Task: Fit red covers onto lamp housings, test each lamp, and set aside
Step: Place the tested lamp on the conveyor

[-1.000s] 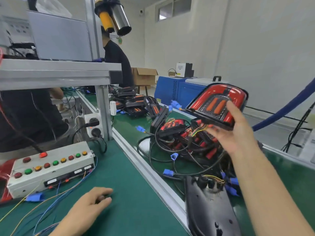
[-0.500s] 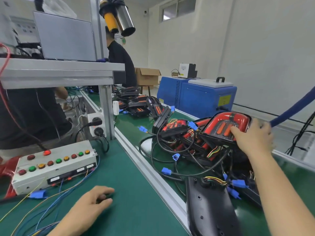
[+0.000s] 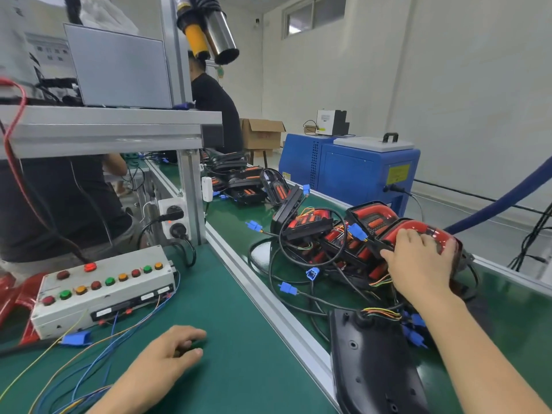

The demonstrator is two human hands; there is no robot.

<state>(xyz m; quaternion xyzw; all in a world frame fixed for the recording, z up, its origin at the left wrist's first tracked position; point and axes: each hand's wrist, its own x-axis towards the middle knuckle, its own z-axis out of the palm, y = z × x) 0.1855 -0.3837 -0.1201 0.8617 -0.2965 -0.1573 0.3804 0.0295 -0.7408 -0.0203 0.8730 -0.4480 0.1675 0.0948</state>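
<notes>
Red-covered lamp (image 3: pixel 418 231) lies under the right hand (image 3: pixel 419 264), fingers spread flat; left hand (image 3: pixel 167 357) rests loosely curled, empty.

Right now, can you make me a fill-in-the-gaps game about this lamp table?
1. The right hand rests on a lamp with a ____ cover.
2. The left hand lies on the ____ mat.
3. The button box sits near the ____ hand.
4. The machine behind the belt is ____.

Missing words: red; green; left; blue
</notes>
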